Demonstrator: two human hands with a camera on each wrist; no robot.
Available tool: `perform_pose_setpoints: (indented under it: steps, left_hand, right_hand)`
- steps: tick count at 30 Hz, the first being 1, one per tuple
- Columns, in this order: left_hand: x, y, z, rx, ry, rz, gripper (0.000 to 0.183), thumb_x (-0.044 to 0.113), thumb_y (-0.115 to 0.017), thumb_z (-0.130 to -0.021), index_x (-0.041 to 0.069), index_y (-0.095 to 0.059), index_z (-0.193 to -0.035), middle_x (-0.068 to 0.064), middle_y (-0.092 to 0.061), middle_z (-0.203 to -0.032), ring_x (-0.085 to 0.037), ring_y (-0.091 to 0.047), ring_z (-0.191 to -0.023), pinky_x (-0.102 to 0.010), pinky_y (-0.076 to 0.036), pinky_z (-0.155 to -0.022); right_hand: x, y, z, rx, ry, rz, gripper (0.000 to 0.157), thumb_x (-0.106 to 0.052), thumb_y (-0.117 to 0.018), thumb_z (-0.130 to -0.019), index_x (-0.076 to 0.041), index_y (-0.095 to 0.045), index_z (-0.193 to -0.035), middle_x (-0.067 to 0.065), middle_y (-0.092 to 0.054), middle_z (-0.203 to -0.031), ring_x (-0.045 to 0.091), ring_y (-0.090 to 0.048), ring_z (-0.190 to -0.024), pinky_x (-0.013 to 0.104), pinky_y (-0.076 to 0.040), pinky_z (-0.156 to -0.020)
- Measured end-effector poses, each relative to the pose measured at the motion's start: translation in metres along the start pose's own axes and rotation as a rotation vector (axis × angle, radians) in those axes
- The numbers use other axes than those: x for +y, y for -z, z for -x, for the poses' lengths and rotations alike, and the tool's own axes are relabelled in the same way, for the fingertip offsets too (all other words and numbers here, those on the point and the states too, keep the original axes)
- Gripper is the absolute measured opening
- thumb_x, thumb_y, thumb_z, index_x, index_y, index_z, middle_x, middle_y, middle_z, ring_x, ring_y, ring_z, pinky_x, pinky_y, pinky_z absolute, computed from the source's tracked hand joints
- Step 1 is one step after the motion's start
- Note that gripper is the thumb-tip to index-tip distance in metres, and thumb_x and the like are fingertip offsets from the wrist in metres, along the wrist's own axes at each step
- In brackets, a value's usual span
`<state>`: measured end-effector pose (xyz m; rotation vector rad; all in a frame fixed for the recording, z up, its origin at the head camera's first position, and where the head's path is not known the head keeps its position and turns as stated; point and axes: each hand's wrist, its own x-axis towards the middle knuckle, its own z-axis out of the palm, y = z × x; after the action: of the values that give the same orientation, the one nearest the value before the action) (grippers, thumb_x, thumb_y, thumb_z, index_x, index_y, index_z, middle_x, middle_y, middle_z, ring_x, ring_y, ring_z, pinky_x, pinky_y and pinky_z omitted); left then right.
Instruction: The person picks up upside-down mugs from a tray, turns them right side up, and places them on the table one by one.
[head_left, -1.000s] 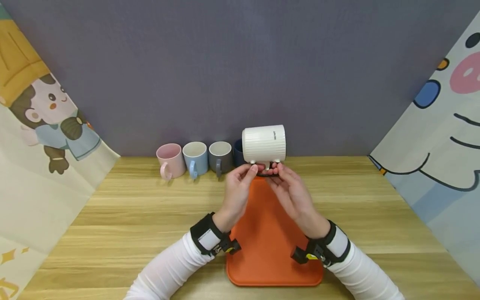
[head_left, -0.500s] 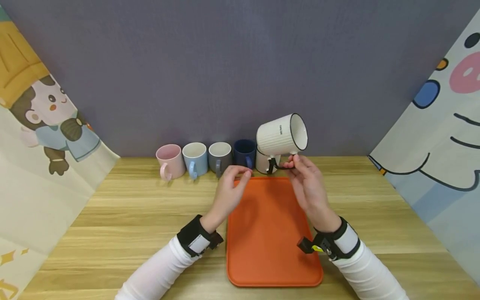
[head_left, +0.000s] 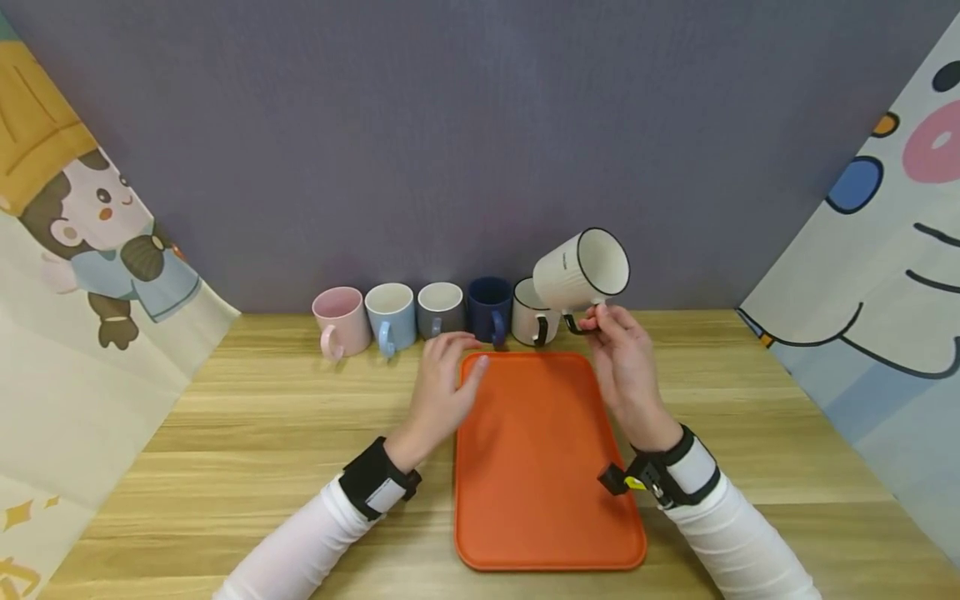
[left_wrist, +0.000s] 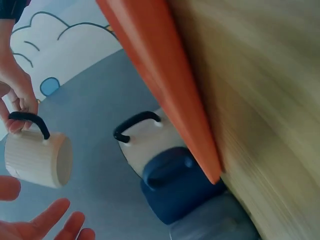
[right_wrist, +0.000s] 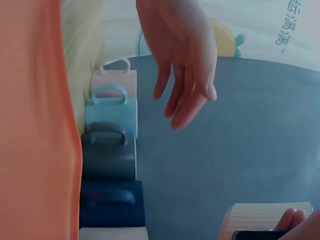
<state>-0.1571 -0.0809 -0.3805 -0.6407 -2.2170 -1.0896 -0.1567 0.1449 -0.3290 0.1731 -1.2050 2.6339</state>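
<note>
My right hand [head_left: 626,362] grips the black handle of a white ribbed mug [head_left: 566,275], held tilted in the air with its dark-rimmed mouth up and to the right. In the left wrist view this mug [left_wrist: 35,157] shows on the left, fingers around its handle. My left hand [head_left: 442,392] holds nothing; its fingers are spread and relaxed above the left far corner of the orange tray [head_left: 551,467]. Behind the tray a second white mug with a black handle [head_left: 525,321] stands upright, partly overlapped by the held mug.
Left of the standing white mug, in one row against the grey backdrop, are a navy mug [head_left: 487,304], a dark grey mug [head_left: 442,317], a light blue mug [head_left: 397,321] and a pink mug [head_left: 348,321]. The wooden table [head_left: 300,433] extends around the tray.
My left hand has let go of the white mug and drawn back left and down. My right hand has carried the mug rightward and turned its mouth up, uncovering the mugs behind.
</note>
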Motion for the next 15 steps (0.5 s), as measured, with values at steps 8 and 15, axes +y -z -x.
perform_pose_setpoints:
  steps: [8, 15]
  left_hand:
    - [-0.012, 0.005, 0.005, 0.053, -0.088, -0.107, 0.024, 0.019, -0.062, -0.091, 0.002, -0.064, -0.107, -0.017, -0.058, -0.117, -0.032, -0.048, -0.111, -0.046, -0.035, -0.097]
    - [-0.016, 0.011, 0.011, 0.010, -0.080, -0.229, 0.029, 0.018, -0.063, -0.089, 0.003, -0.062, -0.114, -0.016, -0.056, -0.125, -0.032, -0.045, -0.117, -0.049, -0.036, -0.094]
  right_hand:
    - [0.004, 0.008, -0.011, 0.079, 0.027, 0.071, 0.013, -0.008, -0.051, -0.097, -0.003, -0.057, -0.086, 0.005, -0.053, -0.087, 0.017, -0.053, -0.080, 0.024, -0.046, -0.082]
    - [0.008, 0.017, -0.021, 0.147, 0.037, 0.097, 0.016, -0.007, -0.049, -0.097, -0.003, -0.056, -0.084, 0.007, -0.053, -0.089, 0.017, -0.052, -0.079, 0.026, -0.046, -0.083]
